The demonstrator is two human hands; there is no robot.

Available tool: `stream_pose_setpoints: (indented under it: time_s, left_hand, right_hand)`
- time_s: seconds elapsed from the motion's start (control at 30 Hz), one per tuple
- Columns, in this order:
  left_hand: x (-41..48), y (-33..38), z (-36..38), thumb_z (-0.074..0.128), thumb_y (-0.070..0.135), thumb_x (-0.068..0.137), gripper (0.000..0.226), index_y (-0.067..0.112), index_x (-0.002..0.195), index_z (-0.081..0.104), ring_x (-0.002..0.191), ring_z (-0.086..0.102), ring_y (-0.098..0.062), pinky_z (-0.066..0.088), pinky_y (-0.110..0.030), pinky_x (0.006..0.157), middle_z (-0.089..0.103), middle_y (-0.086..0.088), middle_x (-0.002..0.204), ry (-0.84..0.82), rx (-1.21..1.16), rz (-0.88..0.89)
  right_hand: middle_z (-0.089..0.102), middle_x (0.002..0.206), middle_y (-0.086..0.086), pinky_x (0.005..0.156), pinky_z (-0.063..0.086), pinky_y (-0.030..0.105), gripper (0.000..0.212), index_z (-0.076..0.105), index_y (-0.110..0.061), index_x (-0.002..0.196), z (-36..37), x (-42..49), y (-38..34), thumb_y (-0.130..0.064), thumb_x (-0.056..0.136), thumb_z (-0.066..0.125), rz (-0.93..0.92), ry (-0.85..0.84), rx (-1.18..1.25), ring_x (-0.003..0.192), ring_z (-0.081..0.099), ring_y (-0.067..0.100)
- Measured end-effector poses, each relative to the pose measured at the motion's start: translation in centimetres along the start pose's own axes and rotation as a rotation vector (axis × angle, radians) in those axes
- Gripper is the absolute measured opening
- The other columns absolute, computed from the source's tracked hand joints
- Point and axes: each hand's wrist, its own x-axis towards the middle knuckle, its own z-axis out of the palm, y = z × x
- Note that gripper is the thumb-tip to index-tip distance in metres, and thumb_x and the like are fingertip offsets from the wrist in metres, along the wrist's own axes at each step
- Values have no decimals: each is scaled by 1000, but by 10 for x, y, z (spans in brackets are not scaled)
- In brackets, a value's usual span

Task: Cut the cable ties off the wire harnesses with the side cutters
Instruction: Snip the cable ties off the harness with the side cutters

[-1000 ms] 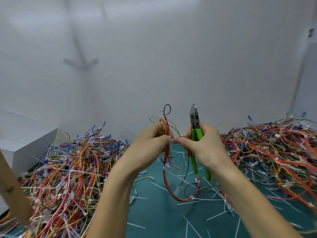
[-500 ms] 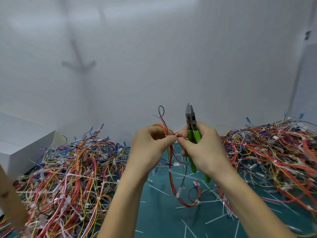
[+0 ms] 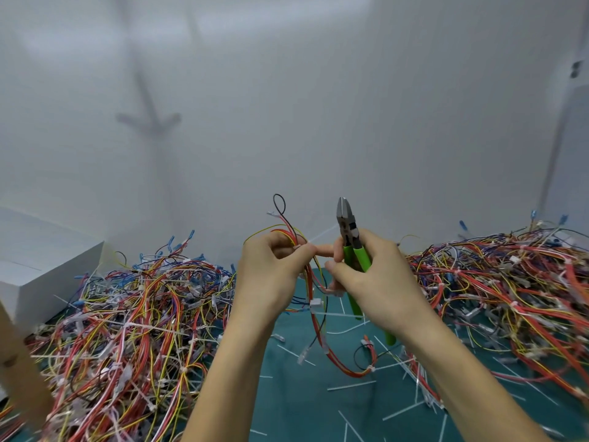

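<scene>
The side cutters (image 3: 350,240) stand upright above the middle of the tabletop (image 3: 287,409), steel nose up and the blades looking closed. The right hand (image 3: 376,279) grasps them, its fingers curled round the green handles, which poke out below the palm. Its forefinger stretches left of the cutters and meets the thumb tip of the left hand (image 3: 271,275). That left hand, just left of the cutters, pinches a wire harness (image 3: 290,232) between thumb and bent fingers. The red, yellow and black wires rise a little above the fist, about level with the cutters' nose. They then drop below both hands into a loose loop that hangs down toward the tabletop under the cutters. A thin white strip, seemingly the tail of a cable tie (image 3: 322,234), slants from the pinch up toward the cutters' joint; I cannot tell whether it touches them. Far left of the cutters lies a big heap of tangled wires (image 3: 127,314), and another heap (image 3: 510,282) sits to their right. Below the cutters, snipped white ties (image 3: 347,386) lie scattered on the teal surface. Beyond the left heap sits a white box (image 3: 47,275), with a wooden post (image 3: 19,362) at the very edge. A pale wall (image 3: 287,122) rises behind the cutters.
</scene>
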Motion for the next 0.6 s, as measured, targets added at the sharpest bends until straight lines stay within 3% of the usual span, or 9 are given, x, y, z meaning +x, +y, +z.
stream_pose_setpoints:
  time_s: [0.17,0.37,0.6]
  left_hand:
    - [3,-3,-5,77,16,79,8,19,74,72,69,65,-12,56,-42,80,73,-4,73,-2,-23,3]
    - [6,-6,-9,75,11,82,18,23,69,71,66,64,-4,54,-21,69,72,5,69,-26,-32,47]
    - [6,-6,-10,76,12,82,10,18,75,72,72,68,-9,57,-31,77,74,-5,79,-39,-36,51]
  right_hand:
    - [66,71,-4,71,53,38,17,60,-21,80,-5,2,2,-33,87,69,11,-43,-180,72,62,20]
    - [69,79,7,77,53,45,57,64,-15,88,-3,1,2,-67,90,38,60,-229,-313,77,65,27]
    - [68,81,13,78,52,48,63,63,-11,87,-3,0,4,-66,93,33,48,-237,-347,77,63,31]
